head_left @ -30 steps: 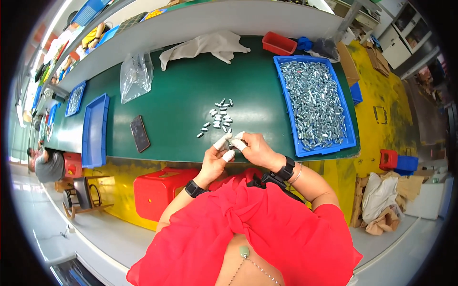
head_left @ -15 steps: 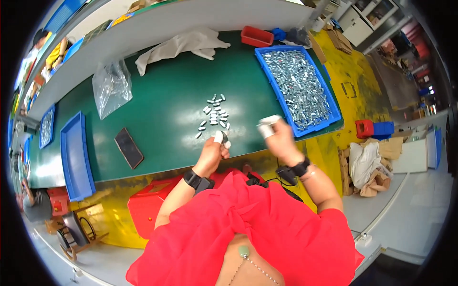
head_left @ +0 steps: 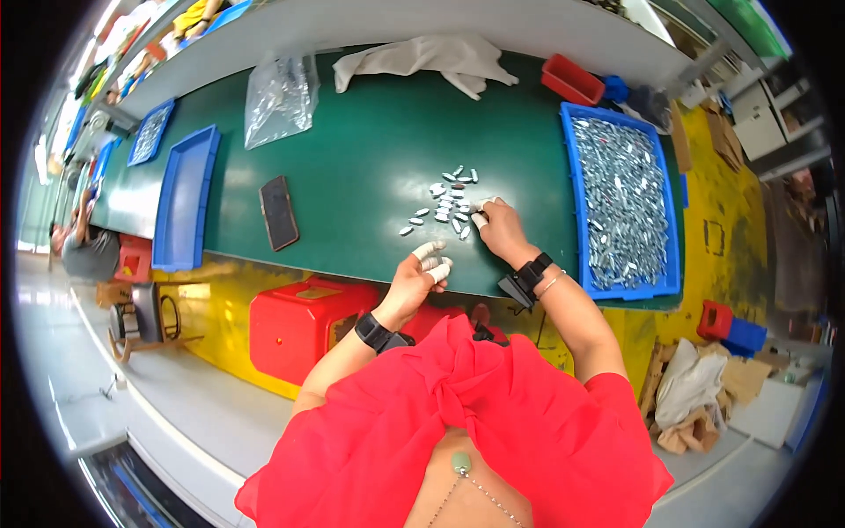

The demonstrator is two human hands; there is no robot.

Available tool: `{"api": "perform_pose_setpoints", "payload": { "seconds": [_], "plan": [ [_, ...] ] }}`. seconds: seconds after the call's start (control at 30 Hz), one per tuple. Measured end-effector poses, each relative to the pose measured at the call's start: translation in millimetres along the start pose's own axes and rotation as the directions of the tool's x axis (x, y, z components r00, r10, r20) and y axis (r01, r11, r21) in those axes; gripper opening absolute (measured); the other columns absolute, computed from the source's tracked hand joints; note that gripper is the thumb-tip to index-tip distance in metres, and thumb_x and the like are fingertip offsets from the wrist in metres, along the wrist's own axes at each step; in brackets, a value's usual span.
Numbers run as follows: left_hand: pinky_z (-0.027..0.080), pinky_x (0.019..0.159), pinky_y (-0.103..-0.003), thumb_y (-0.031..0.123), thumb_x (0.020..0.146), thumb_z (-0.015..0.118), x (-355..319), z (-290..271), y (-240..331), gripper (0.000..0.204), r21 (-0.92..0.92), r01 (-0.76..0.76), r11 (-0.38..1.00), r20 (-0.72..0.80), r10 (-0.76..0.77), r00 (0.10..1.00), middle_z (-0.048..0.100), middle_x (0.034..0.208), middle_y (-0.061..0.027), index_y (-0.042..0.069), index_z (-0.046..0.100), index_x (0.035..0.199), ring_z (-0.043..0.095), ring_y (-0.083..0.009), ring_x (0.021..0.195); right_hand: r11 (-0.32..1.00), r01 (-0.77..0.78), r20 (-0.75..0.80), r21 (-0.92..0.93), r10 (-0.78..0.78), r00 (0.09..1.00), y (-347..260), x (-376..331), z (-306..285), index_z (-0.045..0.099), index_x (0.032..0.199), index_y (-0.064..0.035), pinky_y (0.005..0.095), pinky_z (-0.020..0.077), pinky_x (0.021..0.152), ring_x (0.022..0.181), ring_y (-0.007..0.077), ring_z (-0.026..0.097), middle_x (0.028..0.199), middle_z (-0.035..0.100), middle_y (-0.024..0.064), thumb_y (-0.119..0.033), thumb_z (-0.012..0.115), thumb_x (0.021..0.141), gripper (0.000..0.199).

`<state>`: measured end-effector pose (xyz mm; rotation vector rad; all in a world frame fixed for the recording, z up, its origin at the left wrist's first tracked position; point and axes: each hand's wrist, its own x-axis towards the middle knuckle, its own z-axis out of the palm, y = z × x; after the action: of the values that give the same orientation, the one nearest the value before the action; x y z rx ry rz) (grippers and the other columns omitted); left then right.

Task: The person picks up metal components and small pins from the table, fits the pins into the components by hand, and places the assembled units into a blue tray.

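Observation:
Several small, shiny, silver elongated metal pieces (head_left: 443, 214) lie in a loose cluster on the green table (head_left: 370, 150). At the right edge of that cluster is my right hand (head_left: 505, 234), its white-covered thumb and fingertip bent together against the pieces. Whatever sits between those tips is too small to make out. My left hand (head_left: 412, 289) hovers at the table's near side, just below the cluster. White covers wrap its fingertips, and the fingers are curled toward the thumb. Something greyish may be between them, but I cannot make out what.
Right of my hands stands a blue tray (head_left: 672, 238) full of similar metal pieces. A red bin (head_left: 572, 79), a white cloth (head_left: 422, 58) and a clear plastic bag (head_left: 280, 101) lie along the back. Leftward are a phone (head_left: 279, 214) and another blue tray (head_left: 180, 257).
My right hand has moved left from beside the full blue tray to the cluster of pieces. My left hand stays near the cluster's lower side. The whole view has turned and shifted.

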<state>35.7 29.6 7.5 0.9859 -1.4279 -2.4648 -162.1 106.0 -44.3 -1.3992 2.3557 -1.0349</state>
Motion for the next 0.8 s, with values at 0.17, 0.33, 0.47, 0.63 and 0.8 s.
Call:
{"api": "perform_pose_setpoints", "payload": {
  "seconds": [0.17, 0.33, 0.47, 0.63, 0.8],
  "plan": [
    [0.045, 0.061, -0.020, 0.003, 0.085, 0.054, -8, -14, -11, 0.041, -0.103, 0.005, 0.995, -0.086, -0.014, 0.996, 0.058, 0.096, -0.0058, 0.004, 0.041, 0.124, 0.052, -0.0082, 0.067, 0.989, 0.094, 0.052, -0.111, -0.089, 0.995, 1, 15, 9, 0.060, 0.081, -0.0014, 0.0427, 0.0455, 0.069, 0.079, 0.0368, 0.055, 0.077, 0.056, 0.0179, -0.008, 0.058, 0.071, 0.013],
    [0.045, 0.062, -0.020, 0.012, 0.086, 0.055, -10, -16, -3, 0.042, -0.042, -0.019, 0.999, -0.068, 0.016, 0.998, 0.060, 0.090, -0.0046, 0.004, 0.041, 0.124, 0.052, -0.0070, 0.066, 0.989, -0.136, 0.064, 0.057, 0.132, 0.989, -14, 7, 0, 0.055, 0.094, -0.0042, 0.0337, 0.0448, 0.062, 0.066, 0.0227, 0.054, 0.076, 0.056, 0.0122, -0.006, 0.057, 0.072, 0.022],
    [0.046, 0.060, -0.023, 0.031, 0.090, 0.049, 3, -9, -4, 0.034, -0.100, -0.077, 0.992, 0.115, 0.089, 0.989, 0.061, 0.088, -0.0052, 0.005, 0.047, 0.112, 0.054, -0.0085, 0.065, 0.828, -0.103, 0.175, 0.551, 0.005, 0.985, -60, -13, -23, 0.049, 0.117, -0.0056, 0.0253, 0.0435, 0.072, 0.085, 0.0110, 0.050, 0.096, 0.053, -0.0005, -0.007, 0.052, 0.084, 0.034],
    [0.045, 0.060, -0.023, 0.038, 0.093, 0.042, 8, -12, 5, 0.036, -0.292, -0.079, 0.953, 0.294, 0.168, 0.941, 0.058, 0.081, -0.0039, 0.006, 0.050, 0.107, 0.055, -0.0096, 0.064, 0.739, -0.104, 0.086, 0.666, 0.063, 0.994, -105, -29, -26, 0.055, 0.098, -0.0014, 0.0233, 0.0435, 0.074, 0.083, 0.0097, 0.053, 0.091, 0.057, 0.0026, 0.003, 0.057, 0.080, 0.019],
    [0.043, 0.061, -0.022, 0.034, 0.093, 0.044, -6, -41, 10, 0.035, -0.294, -0.050, 0.954, 0.319, 0.147, 0.936, 0.056, 0.081, -0.0012, 0.007, 0.049, 0.115, 0.052, -0.0084, 0.063, 0.839, -0.217, 0.248, 0.499, 0.102, 0.963, -127, -20, -19, 0.057, 0.088, -0.0007, 0.0220, 0.0441, 0.065, 0.071, 0.0081, 0.054, 0.079, 0.058, 0.0007, 0.003, 0.062, 0.076, 0.014]
  ]
}}
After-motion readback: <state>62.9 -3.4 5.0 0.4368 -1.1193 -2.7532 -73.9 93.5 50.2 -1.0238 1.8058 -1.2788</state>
